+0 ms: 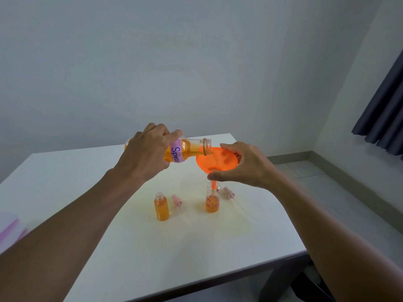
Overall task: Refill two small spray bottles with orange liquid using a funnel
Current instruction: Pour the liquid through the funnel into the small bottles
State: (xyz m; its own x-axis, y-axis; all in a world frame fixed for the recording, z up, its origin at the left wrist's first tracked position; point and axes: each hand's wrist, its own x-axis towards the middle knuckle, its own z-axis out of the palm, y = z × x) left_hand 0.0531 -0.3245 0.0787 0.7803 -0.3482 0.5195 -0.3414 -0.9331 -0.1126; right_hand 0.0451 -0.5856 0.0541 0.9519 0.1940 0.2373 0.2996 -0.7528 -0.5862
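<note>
My left hand (146, 153) grips a clear refill bottle (192, 148) with a purple label, tipped on its side with its open mouth over an orange funnel (226, 159). Orange liquid runs from it into the funnel. My right hand (242, 165) holds the funnel by its rim and neck. The funnel's spout sits in the right small spray bottle (212, 200), which stands upright and is partly filled. The left small spray bottle (161, 207) stands open and nearly full of orange liquid.
Two pink spray caps lie on the white table (87, 182): one (176, 200) beside the left bottle, one (228, 192) right of the right bottle. A pink-and-white object (9, 228) sits at the left edge. A dark curtain (383, 118) hangs at far right.
</note>
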